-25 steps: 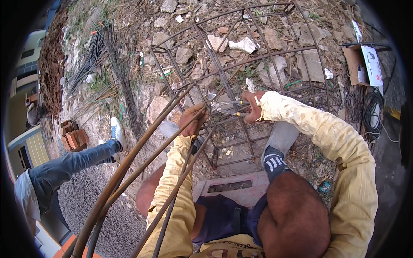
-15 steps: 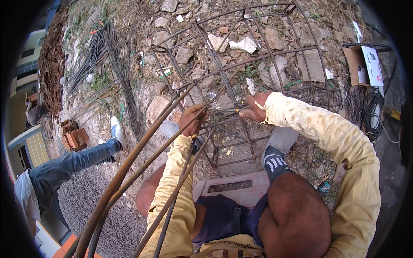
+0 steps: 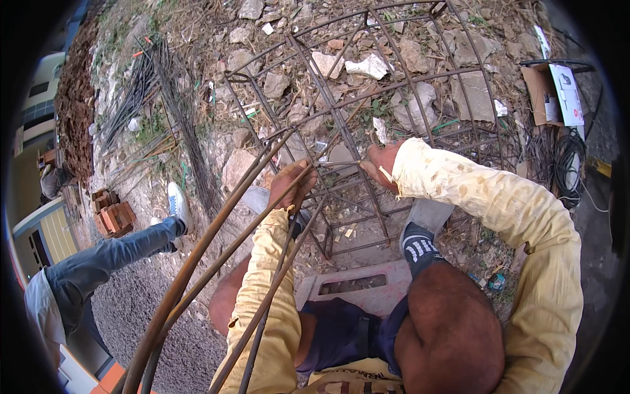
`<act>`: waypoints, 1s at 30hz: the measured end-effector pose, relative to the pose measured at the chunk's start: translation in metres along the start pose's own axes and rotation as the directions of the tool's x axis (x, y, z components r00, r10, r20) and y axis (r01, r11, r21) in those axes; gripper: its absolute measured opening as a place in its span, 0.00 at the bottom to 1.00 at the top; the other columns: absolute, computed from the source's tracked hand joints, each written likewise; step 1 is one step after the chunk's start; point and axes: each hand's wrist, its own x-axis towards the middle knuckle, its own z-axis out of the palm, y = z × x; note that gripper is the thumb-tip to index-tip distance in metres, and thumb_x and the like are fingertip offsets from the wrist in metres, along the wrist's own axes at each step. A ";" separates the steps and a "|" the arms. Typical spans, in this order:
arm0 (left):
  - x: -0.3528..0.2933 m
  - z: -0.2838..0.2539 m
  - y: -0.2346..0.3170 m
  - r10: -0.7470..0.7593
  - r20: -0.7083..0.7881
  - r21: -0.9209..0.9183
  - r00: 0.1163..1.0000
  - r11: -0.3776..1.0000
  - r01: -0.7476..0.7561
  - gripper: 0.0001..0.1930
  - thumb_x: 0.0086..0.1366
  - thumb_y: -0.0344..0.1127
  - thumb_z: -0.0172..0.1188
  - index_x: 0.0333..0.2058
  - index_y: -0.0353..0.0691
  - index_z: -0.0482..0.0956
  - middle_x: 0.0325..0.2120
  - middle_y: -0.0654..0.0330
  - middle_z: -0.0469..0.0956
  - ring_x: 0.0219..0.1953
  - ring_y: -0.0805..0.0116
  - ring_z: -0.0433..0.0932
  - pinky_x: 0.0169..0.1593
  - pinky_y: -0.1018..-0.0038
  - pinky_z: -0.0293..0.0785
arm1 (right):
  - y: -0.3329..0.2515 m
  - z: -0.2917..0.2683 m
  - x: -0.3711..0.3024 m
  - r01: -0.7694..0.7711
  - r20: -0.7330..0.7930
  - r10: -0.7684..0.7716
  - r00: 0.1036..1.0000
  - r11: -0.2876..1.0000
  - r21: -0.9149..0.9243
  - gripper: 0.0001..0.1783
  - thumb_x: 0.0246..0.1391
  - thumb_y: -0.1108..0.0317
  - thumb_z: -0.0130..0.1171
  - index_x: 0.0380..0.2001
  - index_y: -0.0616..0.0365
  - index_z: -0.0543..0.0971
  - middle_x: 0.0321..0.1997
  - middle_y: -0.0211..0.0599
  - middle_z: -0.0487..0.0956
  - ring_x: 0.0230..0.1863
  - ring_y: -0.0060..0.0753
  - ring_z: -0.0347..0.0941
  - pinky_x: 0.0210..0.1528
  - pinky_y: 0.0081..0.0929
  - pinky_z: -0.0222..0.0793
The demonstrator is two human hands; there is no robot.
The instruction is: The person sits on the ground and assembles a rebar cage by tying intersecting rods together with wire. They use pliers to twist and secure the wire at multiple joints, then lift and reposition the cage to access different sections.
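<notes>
A cage of rusty steel reinforcing bars [image 3: 335,105] with square stirrups lies in front of me over rubble. At its near left part my left hand [image 3: 293,185] is closed in a fist; a long bar runs across it, and what its fingers hold is hidden. My right hand [image 3: 382,164] pinches the end of a thin metal wire [image 3: 340,163], which spans level from the left fingers across a cage bar. Several long bent bars [image 3: 197,262] sweep from the left hand past my left forearm to the lower left.
Chunks of broken stone [image 3: 420,105] lie under and around the cage. On the left are a person's jeans leg [image 3: 118,246], red bricks [image 3: 113,213], a gravel heap [image 3: 151,322] and loose rods [image 3: 177,111]. An open cardboard box [image 3: 538,95] and coiled cable [image 3: 569,161] are at right.
My right hand has shifted slightly left toward the cage bar, and a yellow-tipped thing at its fingertips no longer shows. My left hand stays nearly in place. The view has moved slightly.
</notes>
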 end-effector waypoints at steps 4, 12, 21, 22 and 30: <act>-0.003 0.009 0.001 -0.060 -0.014 -0.067 0.998 0.996 0.059 0.11 0.69 0.35 0.56 0.46 0.37 0.75 0.31 0.60 0.78 0.32 0.68 0.79 0.38 0.73 0.82 | 0.018 0.017 0.018 0.105 0.060 -0.104 0.993 0.994 -0.024 0.29 0.51 0.46 0.62 0.42 0.63 0.75 0.33 0.56 0.81 0.37 0.57 0.80 0.39 0.48 0.75; 0.004 0.001 -0.002 -0.110 0.020 -0.130 0.994 0.985 0.112 0.11 0.69 0.33 0.54 0.47 0.37 0.75 0.31 0.62 0.79 0.31 0.70 0.80 0.39 0.69 0.82 | 0.023 -0.006 0.017 -0.358 0.616 -0.060 0.786 0.768 0.532 0.24 0.43 0.48 0.70 0.17 0.59 0.78 0.14 0.34 0.76 0.15 0.27 0.74 0.19 0.26 0.70; 0.003 0.004 0.000 -0.129 -0.012 -0.132 0.992 0.983 0.126 0.08 0.69 0.35 0.54 0.42 0.41 0.77 0.29 0.64 0.78 0.31 0.69 0.80 0.39 0.67 0.80 | 0.024 0.016 -0.008 0.226 -0.285 -0.375 0.882 0.868 -0.442 0.37 0.48 0.51 0.65 0.58 0.56 0.65 0.42 0.43 0.72 0.45 0.52 0.74 0.39 0.51 0.75; 0.002 0.004 0.000 -0.131 -0.010 -0.135 0.991 0.982 0.129 0.07 0.69 0.36 0.54 0.42 0.42 0.77 0.29 0.64 0.78 0.31 0.69 0.80 0.39 0.67 0.80 | 0.026 0.018 -0.006 0.233 -0.279 -0.374 0.884 0.872 -0.431 0.37 0.50 0.49 0.63 0.58 0.56 0.65 0.42 0.44 0.72 0.45 0.53 0.74 0.40 0.51 0.75; 0.003 0.005 0.001 -0.136 0.028 -0.150 0.990 0.979 0.139 0.06 0.68 0.35 0.56 0.40 0.43 0.78 0.28 0.64 0.78 0.30 0.69 0.80 0.39 0.67 0.79 | 0.018 -0.011 0.002 0.175 0.079 -0.164 0.983 0.972 -0.157 0.40 0.57 0.34 0.47 0.59 0.57 0.67 0.47 0.56 0.75 0.43 0.62 0.77 0.45 0.53 0.73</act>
